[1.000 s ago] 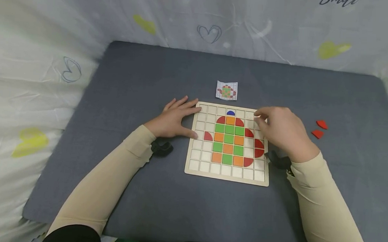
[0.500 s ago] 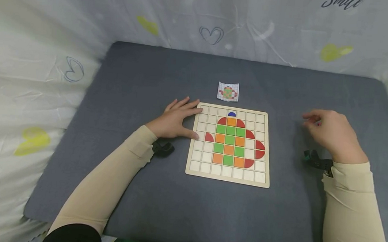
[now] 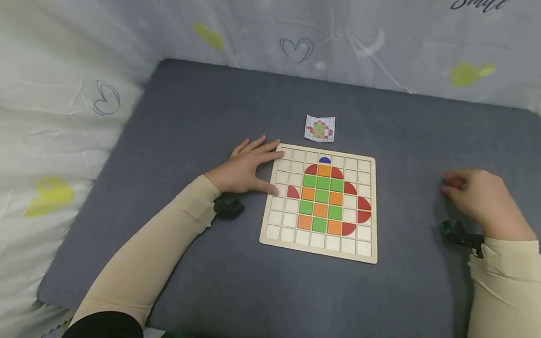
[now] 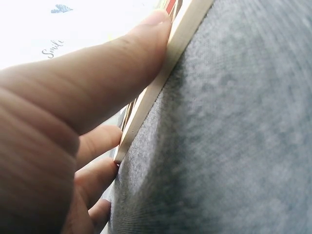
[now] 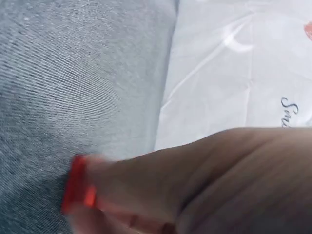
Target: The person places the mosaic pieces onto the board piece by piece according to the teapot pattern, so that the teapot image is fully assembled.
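Meanwhile, the grey tabletop (image 3: 209, 109) and the wooden puzzle board (image 3: 319, 249) on it lie as they did a second ago, the board's grid filled in the middle with green and orange squares ringed by red quarter-round pieces and one blue half-round at the far edge, a small pattern card (image 3: 319, 128) just beyond it. The left hand (image 3: 245, 168) has stayed put, its straight fingers (image 4: 97, 83) pressed flat against the board's left edge. What has changed is the right hand (image 3: 482, 200): it has left the board's far right corner and travelled well to the right, where two loose red pieces lay; it now covers that spot, fingers curled down. The right wrist view shows a red piece (image 5: 78, 192) pinched at the fingertips, just above the tabletop; the second piece is hidden under the hand.
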`<act>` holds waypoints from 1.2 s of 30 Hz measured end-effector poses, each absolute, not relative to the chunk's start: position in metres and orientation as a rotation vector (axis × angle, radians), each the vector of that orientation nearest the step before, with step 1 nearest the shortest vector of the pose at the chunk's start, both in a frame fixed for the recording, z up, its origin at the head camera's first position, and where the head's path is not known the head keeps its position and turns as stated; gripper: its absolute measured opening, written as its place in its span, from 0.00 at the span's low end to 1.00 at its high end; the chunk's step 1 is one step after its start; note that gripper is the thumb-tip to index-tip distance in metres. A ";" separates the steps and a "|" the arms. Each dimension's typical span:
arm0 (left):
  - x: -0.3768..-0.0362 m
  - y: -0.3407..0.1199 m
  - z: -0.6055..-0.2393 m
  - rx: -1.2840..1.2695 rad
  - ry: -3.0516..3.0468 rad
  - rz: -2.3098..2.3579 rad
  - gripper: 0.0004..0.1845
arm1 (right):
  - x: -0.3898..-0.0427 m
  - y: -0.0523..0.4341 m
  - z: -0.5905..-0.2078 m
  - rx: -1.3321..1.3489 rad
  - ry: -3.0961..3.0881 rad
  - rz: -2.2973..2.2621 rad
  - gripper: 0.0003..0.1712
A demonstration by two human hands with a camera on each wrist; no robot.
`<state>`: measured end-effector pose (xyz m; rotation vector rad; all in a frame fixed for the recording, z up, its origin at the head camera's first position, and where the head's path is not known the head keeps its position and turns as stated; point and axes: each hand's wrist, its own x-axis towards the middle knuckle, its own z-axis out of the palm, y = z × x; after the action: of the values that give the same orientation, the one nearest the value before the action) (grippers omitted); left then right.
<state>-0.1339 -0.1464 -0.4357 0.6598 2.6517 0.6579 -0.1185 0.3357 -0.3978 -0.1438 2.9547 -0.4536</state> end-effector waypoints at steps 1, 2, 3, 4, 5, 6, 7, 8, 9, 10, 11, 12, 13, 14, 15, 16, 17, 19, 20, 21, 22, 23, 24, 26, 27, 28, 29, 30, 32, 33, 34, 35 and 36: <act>-0.134 -0.147 -0.436 0.660 2.652 0.658 0.54 | -0.118 0.336 -0.397 -0.138 2.944 -0.456 0.19; -0.134 -0.147 -0.435 0.660 2.650 0.659 0.54 | -0.118 0.337 -0.396 -0.132 2.936 -0.452 0.20; -0.134 -0.147 -0.436 0.660 2.650 0.660 0.54 | -0.118 0.337 -0.395 -0.129 2.928 -0.453 0.20; -0.134 -0.147 -0.435 0.661 2.650 0.661 0.54 | -0.118 0.337 -0.395 -0.120 2.918 -0.451 0.21; -0.134 -0.147 -0.435 0.663 2.649 0.661 0.54 | -0.118 0.338 -0.394 -0.114 2.910 -0.448 0.20; -0.134 -0.147 -0.435 0.665 2.648 0.661 0.53 | -0.117 0.338 -0.393 -0.109 2.902 -0.443 0.20; -0.134 -0.147 -0.435 0.667 2.648 0.661 0.54 | -0.117 0.338 -0.392 -0.108 2.897 -0.432 0.19; -0.134 -0.147 -0.435 0.668 2.647 0.662 0.54 | -0.118 0.338 -0.392 -0.108 2.895 -0.421 0.17; -0.134 -0.147 -0.435 0.667 2.647 0.662 0.53 | -0.118 0.338 -0.391 -0.106 2.890 -0.414 0.15; -0.134 -0.147 -0.435 0.667 2.647 0.661 0.53 | -0.118 0.337 -0.391 -0.105 2.888 -0.407 0.14; -0.134 -0.147 -0.435 0.667 2.645 0.660 0.53 | -0.118 0.337 -0.391 -0.102 2.890 -0.400 0.13; -0.134 -0.147 -0.435 0.666 2.645 0.661 0.53 | -0.118 0.337 -0.391 -0.096 2.890 -0.393 0.12; -0.134 -0.147 -0.434 0.666 2.645 0.662 0.53 | -0.119 0.337 -0.391 -0.086 2.886 -0.389 0.11; -0.134 -0.147 -0.434 0.664 2.644 0.665 0.53 | -0.119 0.337 -0.392 -0.082 2.885 -0.388 0.11; -0.134 -0.146 -0.434 0.663 2.645 0.666 0.53 | -0.119 0.336 -0.392 -0.082 2.880 -0.394 0.13; -0.134 -0.146 -0.434 0.663 2.646 0.665 0.53 | -0.119 0.336 -0.392 -0.088 2.877 -0.400 0.13; -0.133 -0.147 -0.434 0.663 2.645 0.666 0.53 | -0.119 0.336 -0.393 -0.089 2.872 -0.406 0.13; -0.133 -0.147 -0.434 0.665 2.645 0.666 0.53 | -0.119 0.335 -0.394 -0.100 2.854 -0.423 0.14; -0.133 -0.147 -0.434 0.664 2.645 0.665 0.53 | -0.119 0.333 -0.394 -0.103 2.845 -0.435 0.15; -0.133 -0.147 -0.434 0.665 2.645 0.665 0.53 | -0.118 0.332 -0.395 -0.094 2.831 -0.448 0.16; -0.133 -0.147 -0.434 0.666 2.645 0.665 0.53 | -0.118 0.330 -0.395 -0.082 2.824 -0.453 0.17; -0.133 -0.147 -0.434 0.668 2.644 0.666 0.53 | -0.118 0.328 -0.395 -0.069 2.819 -0.456 0.17; -0.133 -0.148 -0.434 0.668 2.643 0.669 0.53 | -0.118 0.326 -0.395 -0.052 2.815 -0.455 0.18; -0.133 -0.148 -0.434 0.668 2.643 0.674 0.53 | -0.118 0.321 -0.396 -0.022 2.805 -0.461 0.20; -0.134 -0.148 -0.435 0.670 2.643 0.678 0.53 | -0.119 0.319 -0.395 -0.013 2.802 -0.461 0.21; -0.134 -0.148 -0.435 0.672 2.644 0.680 0.54 | -0.119 0.317 -0.395 -0.011 2.810 -0.455 0.21; -0.134 -0.148 -0.435 0.672 2.645 0.682 0.54 | -0.119 0.315 -0.395 -0.015 2.813 -0.451 0.21; -0.134 -0.148 -0.436 0.674 2.646 0.684 0.54 | -0.119 0.313 -0.394 -0.019 2.815 -0.448 0.21; -0.134 -0.148 -0.436 0.678 2.647 0.687 0.54 | -0.120 0.308 -0.394 -0.032 2.820 -0.452 0.21; -0.134 -0.149 -0.437 0.681 2.647 0.688 0.54 | -0.120 0.305 -0.393 -0.033 2.823 -0.458 0.20; -0.135 -0.149 -0.437 0.684 2.646 0.689 0.54 | -0.120 0.301 -0.393 -0.036 2.827 -0.469 0.20; -0.135 -0.149 -0.437 0.686 2.644 0.693 0.54 | -0.119 0.297 -0.392 -0.038 2.824 -0.490 0.20; -0.135 -0.149 -0.437 0.689 2.642 0.696 0.54 | -0.119 0.292 -0.390 -0.040 2.823 -0.516 0.19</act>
<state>-0.1348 -0.1491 -0.4368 0.6886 2.6421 0.6957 -0.1194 0.2923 -0.3903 -0.0404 2.8229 -0.5162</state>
